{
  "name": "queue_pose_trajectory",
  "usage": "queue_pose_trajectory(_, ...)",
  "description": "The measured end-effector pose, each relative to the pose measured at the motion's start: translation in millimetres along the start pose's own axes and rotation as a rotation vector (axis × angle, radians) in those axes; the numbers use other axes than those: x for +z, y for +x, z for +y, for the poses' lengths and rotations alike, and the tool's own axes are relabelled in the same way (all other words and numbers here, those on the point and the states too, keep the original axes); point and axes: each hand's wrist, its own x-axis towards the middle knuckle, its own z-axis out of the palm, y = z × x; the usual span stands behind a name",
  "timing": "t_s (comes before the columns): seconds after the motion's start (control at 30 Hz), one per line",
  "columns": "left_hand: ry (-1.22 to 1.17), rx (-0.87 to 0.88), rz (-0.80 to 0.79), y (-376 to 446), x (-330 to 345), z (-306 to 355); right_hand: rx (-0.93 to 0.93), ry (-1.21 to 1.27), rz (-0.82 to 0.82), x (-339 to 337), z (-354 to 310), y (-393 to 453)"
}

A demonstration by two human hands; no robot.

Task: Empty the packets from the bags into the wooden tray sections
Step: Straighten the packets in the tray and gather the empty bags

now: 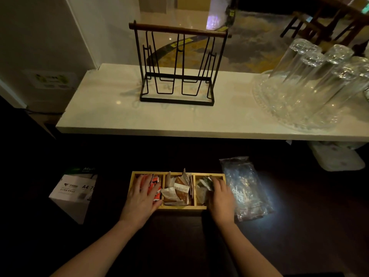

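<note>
**A:** Where does the wooden tray (pixel 180 207) sit, and what does it hold?

**B:** It lies on the dark surface directly before you, below the white counter (pixel 123 116). It has three sections in a row. The left section holds red packets (pixel 156 185), the middle section holds brown and white packets (pixel 178 191), some standing on edge above the rim, and the right section holds dark green and pale packets (pixel 202 188).

**A:** How do your hands stand?

**B:** Your left hand (pixel 142 198) lies flat, fingers spread wide, over the red packets in the tray's left section; it presses rather than grips. Your right hand (pixel 220 196) rests at the tray's right end, fingers curved down onto the packets of the right section; it is blurred, so you cannot tell whether it pinches a packet.

**A:** And the bags?

**B:** Clear plastic bags (pixel 245 188) lie flat just to the right of the tray, beside your right hand, lit by a pale glare.

**A:** What else surrounds the tray?

**B:** To its left stands a white box of A4 paper (pixel 73 193). Beyond it, on the counter, stand a black wire rack (pixel 177 64) with a wooden top bar and, further right, upturned glasses (pixel 311 76) on a glass platter (pixel 269 110).
</note>
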Motion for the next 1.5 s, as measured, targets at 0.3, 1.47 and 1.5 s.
queue_pose_trajectory(0.3, -0.001, -0.006, 0.042, -2, -1, 6, -0.118, -0.145, 0.028, -16, -7, -2)
queue_pose_trajectory(1.47, -0.997, -0.178, 0.261, -2, -104, 36, 0.446, 1.500, -0.060, -129, -16, -23)
queue_pose_trajectory(1.5, -1.160, -0.152, 0.141, -6, -117, 43, 0.428, 1.596, -0.174, -132, -27, -31)
